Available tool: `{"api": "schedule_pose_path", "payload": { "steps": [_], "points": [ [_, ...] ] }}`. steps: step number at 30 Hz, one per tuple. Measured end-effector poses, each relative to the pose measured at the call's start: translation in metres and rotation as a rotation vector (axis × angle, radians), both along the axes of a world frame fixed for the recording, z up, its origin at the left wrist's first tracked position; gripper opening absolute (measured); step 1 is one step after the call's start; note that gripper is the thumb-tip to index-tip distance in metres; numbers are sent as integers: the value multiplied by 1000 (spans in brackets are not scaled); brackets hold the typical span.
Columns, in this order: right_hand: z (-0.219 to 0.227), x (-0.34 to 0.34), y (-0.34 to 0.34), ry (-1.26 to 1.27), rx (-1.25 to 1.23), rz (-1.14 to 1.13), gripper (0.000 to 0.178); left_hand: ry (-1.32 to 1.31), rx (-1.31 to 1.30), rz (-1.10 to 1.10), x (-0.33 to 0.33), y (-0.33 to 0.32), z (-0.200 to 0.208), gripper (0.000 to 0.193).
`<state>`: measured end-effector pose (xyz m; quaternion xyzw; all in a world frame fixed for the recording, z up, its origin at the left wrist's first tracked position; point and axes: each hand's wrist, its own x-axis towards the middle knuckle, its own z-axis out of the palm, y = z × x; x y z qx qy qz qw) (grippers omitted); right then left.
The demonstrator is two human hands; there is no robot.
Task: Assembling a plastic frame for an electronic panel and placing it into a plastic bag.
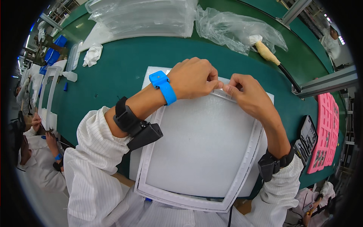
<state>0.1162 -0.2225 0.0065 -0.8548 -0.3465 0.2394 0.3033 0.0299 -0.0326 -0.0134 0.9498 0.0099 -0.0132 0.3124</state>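
Observation:
A white plastic rectangular frame (242, 178) lies on a white foam sheet (193, 143), its near side close to my body. Over the far side of the frame, my left hand (194, 78) and my right hand (247, 92) meet, fingertips almost touching. Thumb and forefinger are pinched together on each. Whatever sits between the fingertips is too small or hidden to name. My left wrist wears a blue strap (163, 87). Black devices are strapped to both forearms.
Stacked clear-wrapped sheets (143, 19) and a crumpled plastic bag (227, 28) lie at the back. A brush-like tool with a black handle (289, 77) rests near a metal post. At right are a bit case (308, 136) and pink trays (323, 132). A co-worker (41, 159) handles another frame at left.

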Motion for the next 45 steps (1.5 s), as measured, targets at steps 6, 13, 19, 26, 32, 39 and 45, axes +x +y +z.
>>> {"api": "schedule_pose_path", "payload": {
  "steps": [6, 13, 19, 26, 32, 39, 45],
  "points": [
    [-2, 4, -4, 8, -22, 5, 30, 175, -41, -47, 0, 25, 21, 38],
    [7, -2, 2, -45, -77, -5, 31, 146, -81, 26, -6, 27, 19, 39],
    [0, 0, -24, -232, 59, 15, 25, 201, -43, -44, -6, 40, 26, 41],
    [18, 2, -106, -421, 298, -186, 23, 180, -216, 8, -32, 85, 21, 33],
    [33, -56, -135, -75, -254, -143, 50, -175, 63, -230, -34, 35, 19, 25],
    [15, -98, -119, -352, -488, -139, 45, -155, 194, -226, -19, 16, 2, 19],
    [24, -82, -106, -403, -324, -246, 34, -250, 313, -89, -34, 35, 35, 13]
  ]
}}
